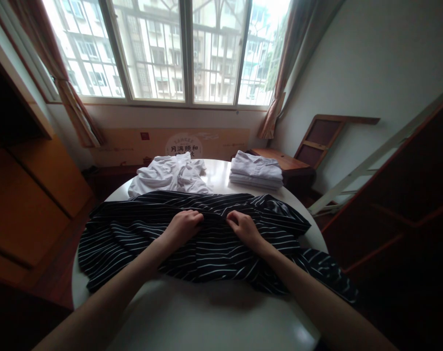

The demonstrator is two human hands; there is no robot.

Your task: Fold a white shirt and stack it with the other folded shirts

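A black shirt with thin white stripes (pixel 214 258) lies spread sideways across the round white table, its cloth wrinkled. One sleeve trails over the table's right edge. My left hand (pixel 186 224) is closed on the fabric near the shirt's middle, fingers curled down into it. A short gap to the right, my right hand (pixel 242 226) pinches the same shirt between thumb and fingers. Behind the shirt sit a loose heap of white clothing (pixel 166 175) on the left and a neat stack of folded white shirts (pixel 256 170) on the right.
The round white table (pixel 192 317) extends toward me. Beyond it are a low wooden cabinet (pixel 279 161), a printed cardboard panel (pixel 126 146) and a barred window (pixel 155 53). Wooden cupboards (pixel 20 209) stand left; a pale ladder-like frame (pixel 349 180) leans at right.
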